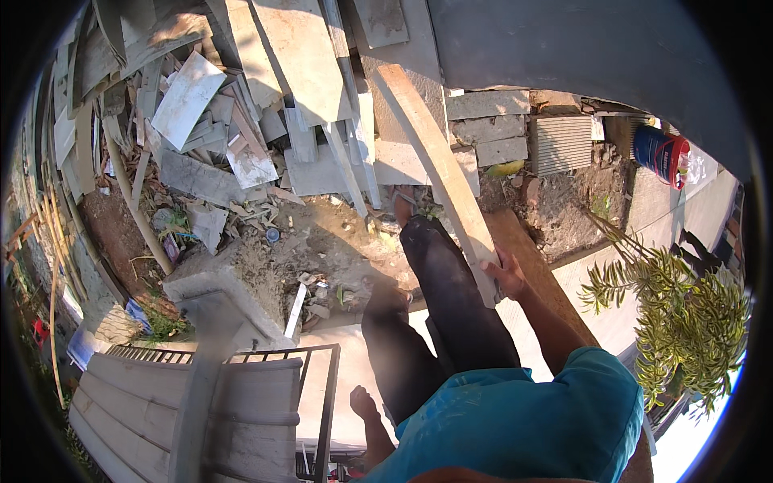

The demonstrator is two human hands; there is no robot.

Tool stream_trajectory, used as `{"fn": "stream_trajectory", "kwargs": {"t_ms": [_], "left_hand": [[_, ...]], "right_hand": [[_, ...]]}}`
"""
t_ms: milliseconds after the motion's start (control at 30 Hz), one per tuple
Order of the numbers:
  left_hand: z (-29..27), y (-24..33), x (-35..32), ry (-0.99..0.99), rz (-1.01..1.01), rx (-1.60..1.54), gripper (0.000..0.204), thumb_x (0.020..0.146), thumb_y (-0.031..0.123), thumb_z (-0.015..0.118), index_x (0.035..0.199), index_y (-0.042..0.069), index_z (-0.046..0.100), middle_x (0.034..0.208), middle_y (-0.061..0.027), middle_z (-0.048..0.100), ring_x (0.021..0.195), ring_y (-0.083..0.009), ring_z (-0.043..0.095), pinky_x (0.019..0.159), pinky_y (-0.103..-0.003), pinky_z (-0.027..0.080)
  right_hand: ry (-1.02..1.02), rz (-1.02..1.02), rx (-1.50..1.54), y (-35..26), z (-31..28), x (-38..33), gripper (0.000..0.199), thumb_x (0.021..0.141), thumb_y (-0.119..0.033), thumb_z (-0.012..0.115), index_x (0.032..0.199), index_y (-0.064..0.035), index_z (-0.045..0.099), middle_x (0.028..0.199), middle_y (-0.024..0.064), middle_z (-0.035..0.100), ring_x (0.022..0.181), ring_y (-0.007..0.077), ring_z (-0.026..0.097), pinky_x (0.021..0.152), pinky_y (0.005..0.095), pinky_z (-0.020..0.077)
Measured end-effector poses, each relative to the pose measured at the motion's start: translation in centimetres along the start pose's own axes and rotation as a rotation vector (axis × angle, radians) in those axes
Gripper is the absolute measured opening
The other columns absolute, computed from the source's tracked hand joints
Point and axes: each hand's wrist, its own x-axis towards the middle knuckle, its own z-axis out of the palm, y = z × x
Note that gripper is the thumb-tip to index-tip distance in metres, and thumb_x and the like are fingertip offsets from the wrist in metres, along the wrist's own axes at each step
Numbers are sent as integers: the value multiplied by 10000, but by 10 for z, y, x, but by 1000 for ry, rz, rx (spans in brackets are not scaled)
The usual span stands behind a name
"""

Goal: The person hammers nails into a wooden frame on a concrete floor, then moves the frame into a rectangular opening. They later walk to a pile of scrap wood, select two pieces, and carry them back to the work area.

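Observation:
A long, pale wooden plank (437,165) runs from the rubble side towards me, its near end beside my right thigh. My right hand (507,276) is closed on that near end, with the fingers at its edge. Low beside my left leg hangs my left hand (363,401), curled into a fist with nothing visible in it. A metal railing (329,402) is close to this hand. Beneath my right forearm lies a browner board (527,245), partly hidden by the arm.
Broken boards and a white panel (188,100) are heaped at the far left. A concrete block (213,282) stands nearer. Blocks (499,129) line the far wall. To the right are a blue-and-red bucket (662,156) and a leafy plant (676,310).

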Motion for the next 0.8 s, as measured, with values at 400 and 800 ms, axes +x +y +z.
{"fn": "stream_trajectory", "kwargs": {"t_ms": [400, 800], "left_hand": [[98, 403, 39, -670, 263, -1012, 738, 959, 476, 565, 1509, 65, 293, 1425, -197, 473, 1295, -346, 482, 1088, -465, 380], [62, 373, 69, -475, 23, -1373, 397, 950, 493, 544, 1118, 137, 492, 894, -37, 538, 766, -188, 565, 699, -427, 525]], "right_hand": [[-714, 38, 111, -93, 101, 1, 717, 922, -490, 607, 1400, 19, 441, 1217, 160, 599, 1121, 209, 574, 935, 373, 469], [-866, 124, -170, -92, 206, 2, 630, 1032, -555, 326, 1295, -36, 568, 1034, 143, 644, 952, 199, 591, 862, 352, 465]]}}
